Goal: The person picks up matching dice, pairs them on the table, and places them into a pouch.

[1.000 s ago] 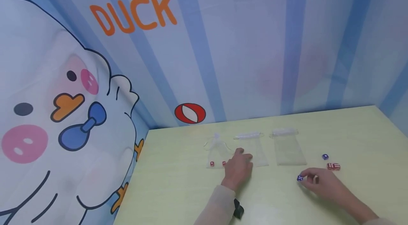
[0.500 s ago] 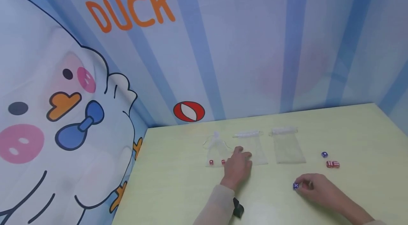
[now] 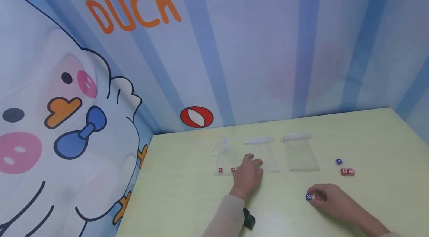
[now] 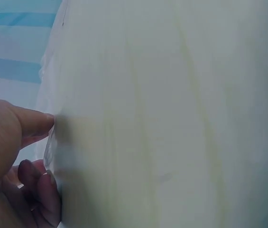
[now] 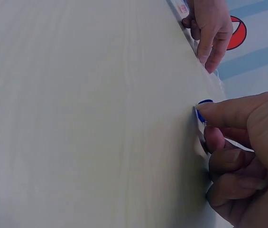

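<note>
My right hand (image 3: 330, 200) pinches a blue die (image 3: 308, 197) between thumb and forefinger, low over the table. In the right wrist view the same blue die (image 5: 201, 111) shows at the thumb tip, its other fingers curled below. My left hand (image 3: 247, 178) rests on the table with fingers spread, overlapping the near left part of the middle mesh bag (image 3: 268, 157). To its left lies another mesh bag (image 3: 225, 158) with its top gathered and two red dice inside, one of them a red die (image 3: 220, 170). A third, flat mesh bag (image 3: 301, 155) lies to the right.
Another blue die (image 3: 339, 161) and a pair of red dice (image 3: 347, 171) lie on the pale table (image 3: 181, 192) at the right. A black object (image 3: 248, 219) shows beside the left sleeve. A printed duck curtain (image 3: 241, 62) hangs behind the table.
My right hand has moved left and slightly nearer with the pinched blue die, away from the other dice. The left hand has stayed in place by the middle bag.
</note>
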A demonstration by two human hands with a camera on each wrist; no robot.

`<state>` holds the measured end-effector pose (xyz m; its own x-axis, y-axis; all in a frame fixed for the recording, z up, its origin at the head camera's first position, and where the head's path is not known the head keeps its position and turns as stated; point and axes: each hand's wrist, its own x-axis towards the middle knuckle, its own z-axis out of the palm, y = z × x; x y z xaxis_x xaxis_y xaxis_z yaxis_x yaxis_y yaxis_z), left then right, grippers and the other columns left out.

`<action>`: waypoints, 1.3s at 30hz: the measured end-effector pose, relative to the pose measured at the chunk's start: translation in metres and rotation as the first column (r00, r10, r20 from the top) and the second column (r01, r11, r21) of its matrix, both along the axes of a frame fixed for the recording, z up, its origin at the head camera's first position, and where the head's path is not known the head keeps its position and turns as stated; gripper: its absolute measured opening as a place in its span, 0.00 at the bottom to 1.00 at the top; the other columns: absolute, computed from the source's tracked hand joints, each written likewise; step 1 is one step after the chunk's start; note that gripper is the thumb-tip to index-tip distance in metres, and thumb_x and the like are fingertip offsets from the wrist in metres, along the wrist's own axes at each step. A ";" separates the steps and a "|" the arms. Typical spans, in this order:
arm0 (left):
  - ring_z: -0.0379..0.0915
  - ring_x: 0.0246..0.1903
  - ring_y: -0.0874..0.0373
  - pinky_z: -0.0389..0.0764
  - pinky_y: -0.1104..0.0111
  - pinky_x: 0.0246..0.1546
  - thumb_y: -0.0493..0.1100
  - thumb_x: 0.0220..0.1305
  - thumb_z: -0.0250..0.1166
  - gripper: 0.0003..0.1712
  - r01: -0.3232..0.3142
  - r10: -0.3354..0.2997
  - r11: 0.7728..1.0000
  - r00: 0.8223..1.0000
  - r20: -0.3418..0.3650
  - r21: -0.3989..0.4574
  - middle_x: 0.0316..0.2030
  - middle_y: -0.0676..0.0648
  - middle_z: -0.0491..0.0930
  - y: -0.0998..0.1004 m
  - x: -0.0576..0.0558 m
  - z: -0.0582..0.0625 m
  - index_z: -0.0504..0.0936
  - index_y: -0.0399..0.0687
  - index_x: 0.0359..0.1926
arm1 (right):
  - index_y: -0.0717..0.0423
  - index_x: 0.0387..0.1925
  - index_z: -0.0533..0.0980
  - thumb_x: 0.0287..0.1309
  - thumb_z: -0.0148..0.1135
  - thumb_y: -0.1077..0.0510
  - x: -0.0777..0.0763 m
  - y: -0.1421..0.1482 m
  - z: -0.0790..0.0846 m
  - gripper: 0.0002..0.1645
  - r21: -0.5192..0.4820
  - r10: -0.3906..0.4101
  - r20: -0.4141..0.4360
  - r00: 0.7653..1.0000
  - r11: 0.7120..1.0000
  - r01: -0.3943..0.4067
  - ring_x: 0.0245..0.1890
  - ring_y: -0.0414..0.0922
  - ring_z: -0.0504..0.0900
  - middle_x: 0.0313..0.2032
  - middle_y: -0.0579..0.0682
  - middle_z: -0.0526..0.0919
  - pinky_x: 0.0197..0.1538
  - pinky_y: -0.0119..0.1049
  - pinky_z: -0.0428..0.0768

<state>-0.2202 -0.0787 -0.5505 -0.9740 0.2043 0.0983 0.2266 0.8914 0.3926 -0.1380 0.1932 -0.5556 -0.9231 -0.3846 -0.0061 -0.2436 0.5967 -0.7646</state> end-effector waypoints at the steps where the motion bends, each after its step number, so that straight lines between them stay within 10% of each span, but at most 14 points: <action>1: 0.81 0.36 0.51 0.78 0.60 0.30 0.45 0.64 0.64 0.16 -0.001 0.001 1.000 1.000 0.000 0.005 0.62 0.48 0.72 0.000 0.000 0.000 0.86 0.58 0.52 | 0.63 0.44 0.81 0.55 0.70 0.61 0.000 0.000 0.001 0.15 -0.005 0.006 0.004 1.000 1.000 -0.006 0.26 0.32 0.70 0.26 0.39 0.73 0.30 0.32 0.73; 14: 0.81 0.36 0.51 0.76 0.62 0.27 0.44 0.63 0.64 0.15 0.009 -0.008 0.999 0.999 -0.032 0.036 0.61 0.47 0.74 -0.001 0.001 0.001 0.87 0.55 0.51 | 0.65 0.61 0.71 0.53 0.72 0.58 -0.004 0.016 0.015 0.35 -0.026 -0.086 0.118 0.989 0.996 0.090 0.27 0.38 0.71 0.31 0.46 0.73 0.28 0.32 0.71; 20: 0.81 0.38 0.49 0.77 0.59 0.31 0.43 0.63 0.63 0.16 0.003 -0.002 0.998 1.000 -0.021 0.058 0.61 0.47 0.73 -0.001 0.002 0.003 0.87 0.55 0.51 | 0.67 0.54 0.76 0.61 0.66 0.55 -0.016 0.034 0.026 0.25 0.034 -0.220 0.038 0.975 0.975 0.219 0.21 0.40 0.70 0.29 0.46 0.75 0.23 0.33 0.70; 27: 0.81 0.40 0.50 0.78 0.57 0.36 0.44 0.64 0.63 0.16 -0.001 0.001 0.998 1.000 -0.003 0.064 0.62 0.47 0.73 -0.001 0.003 0.001 0.87 0.55 0.52 | 0.73 0.49 0.78 0.66 0.59 0.59 -0.032 0.060 0.024 0.19 0.045 -0.410 -0.102 0.906 0.908 0.416 0.17 0.41 0.68 0.22 0.47 0.78 0.20 0.34 0.68; 39: 0.81 0.40 0.50 0.78 0.59 0.35 0.44 0.63 0.63 0.16 0.000 0.001 0.997 1.000 -0.012 0.071 0.62 0.47 0.72 -0.001 0.002 -0.002 0.87 0.55 0.52 | 0.78 0.51 0.73 0.65 0.60 0.44 -0.053 0.075 0.024 0.36 0.195 -0.457 0.044 0.888 0.876 0.441 0.26 0.45 0.79 0.24 0.47 0.84 0.30 0.41 0.74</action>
